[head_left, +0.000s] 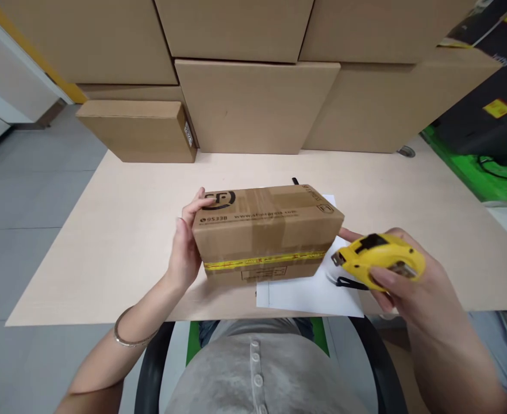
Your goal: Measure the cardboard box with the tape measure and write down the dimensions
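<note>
A small brown cardboard box [267, 230], sealed with clear tape and a yellow strip, lies on the pale wooden table [119, 230]. My left hand [185, 244] presses flat against the box's left end, fingers stretched up along it. To the right of the box, my right hand [413, 287] is closed around a yellow tape measure [376, 259], whose tape tip points at the box's right end. Under the box and the tape measure lies a white sheet of paper [309, 290].
Large cardboard boxes [253, 103] are stacked along the far side of the table, with a smaller flat one [139, 129] at the left. A green mat with a black cable [490, 169] lies at the right. My lap and a black chair arm [150, 368] sit at the near edge.
</note>
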The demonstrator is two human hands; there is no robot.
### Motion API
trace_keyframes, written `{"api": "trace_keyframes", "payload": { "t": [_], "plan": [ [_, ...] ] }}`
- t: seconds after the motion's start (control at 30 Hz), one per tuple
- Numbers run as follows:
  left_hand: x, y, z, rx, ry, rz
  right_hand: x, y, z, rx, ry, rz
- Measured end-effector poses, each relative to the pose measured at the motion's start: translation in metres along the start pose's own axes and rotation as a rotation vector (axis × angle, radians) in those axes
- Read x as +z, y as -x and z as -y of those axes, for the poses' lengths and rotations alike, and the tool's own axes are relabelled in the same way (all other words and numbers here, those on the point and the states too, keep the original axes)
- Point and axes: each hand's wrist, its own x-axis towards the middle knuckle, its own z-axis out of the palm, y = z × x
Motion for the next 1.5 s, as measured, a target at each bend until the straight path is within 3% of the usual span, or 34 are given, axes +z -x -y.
{"api": "trace_keyframes", "payload": {
  "t": [0.07,0.13,0.2,0.27,0.33,0.4,0.57,0.67,0.73,0.8,0.87,1.07,1.17,1.33,1.5],
  "plan": [
    [-0.001,0.000,0.007,0.098,0.018,0.046,-0.005,0.010,0.002,0.032,0.048,-0.009],
    [-0.004,0.001,0.018,0.103,0.086,0.124,-0.015,0.013,0.006,-0.026,0.196,0.081],
    [-0.007,0.003,0.028,0.114,0.135,0.165,-0.026,0.009,0.013,-0.179,0.347,0.176],
    [-0.009,0.003,0.034,0.146,0.138,0.164,-0.031,-0.001,0.025,-0.366,0.427,0.155],
    [-0.008,0.003,0.034,0.155,0.131,0.169,-0.023,-0.016,0.041,-0.511,0.439,0.121],
    [-0.006,0.001,0.032,0.152,0.149,0.177,0.001,-0.033,0.058,-0.611,0.417,0.226],
    [0.002,-0.004,0.025,0.057,0.248,0.093,0.094,-0.071,0.094,-0.807,0.517,0.675],
    [0.001,-0.005,0.025,-0.012,0.257,-0.012,0.133,-0.082,0.104,-0.775,0.621,0.790],
    [0.000,-0.006,0.026,-0.001,0.248,0.002,0.142,-0.086,0.104,-0.761,0.655,0.814],
    [-0.002,-0.009,0.027,0.028,0.240,0.079,0.137,-0.087,0.100,-0.752,0.669,0.798],
    [-0.004,-0.012,0.030,0.061,0.244,0.132,0.117,-0.086,0.091,-0.736,0.691,0.742],
    [-0.010,-0.019,0.037,0.108,0.245,0.225,0.006,-0.062,0.053,-0.660,0.688,0.433],
    [-0.011,-0.020,0.038,0.131,0.245,0.245,-0.034,-0.046,0.039,-0.604,0.672,0.270],
    [-0.010,-0.021,0.036,0.149,0.236,0.237,-0.043,-0.041,0.031,-0.544,0.673,0.259],
    [-0.011,-0.021,0.035,0.152,0.238,0.241,-0.043,-0.043,0.042,-0.557,0.716,0.279]
  ]
}}
